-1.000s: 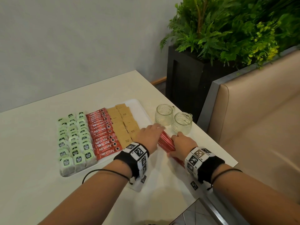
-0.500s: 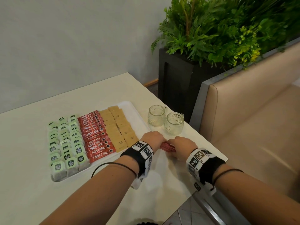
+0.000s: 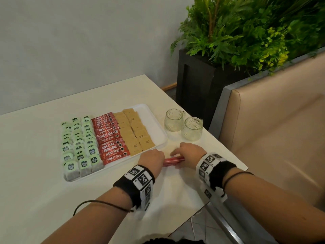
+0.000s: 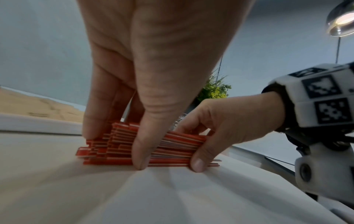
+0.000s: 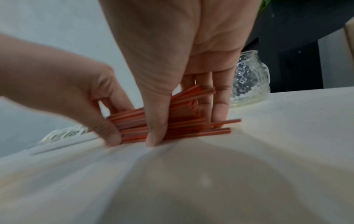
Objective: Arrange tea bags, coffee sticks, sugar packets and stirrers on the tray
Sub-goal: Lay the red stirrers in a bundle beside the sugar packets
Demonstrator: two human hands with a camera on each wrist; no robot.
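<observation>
A bundle of red stirrers (image 3: 173, 161) lies crosswise on the table just off the tray's near right corner. My left hand (image 3: 155, 158) pinches its left end between thumb and fingers. My right hand (image 3: 184, 155) pinches its right end the same way. In the left wrist view the stirrers (image 4: 118, 144) have uneven ends. The right wrist view shows the stirrers (image 5: 184, 125) resting on the tabletop. The white tray (image 3: 158, 127) holds rows of green tea bags (image 3: 79, 147), red coffee sticks (image 3: 110, 138) and brown sugar packets (image 3: 135, 131).
Two small glass jars (image 3: 174, 119) (image 3: 192, 128) stand right of the tray, just beyond my right hand. The table's right edge (image 3: 228, 155) is close to my right wrist. A beige bench (image 3: 272, 129) and a black planter (image 3: 193, 88) lie past it.
The stirrers lay spread diagonally under both hands; now they are gathered into a tight bundle lying left to right, with both hands closed in on its ends.
</observation>
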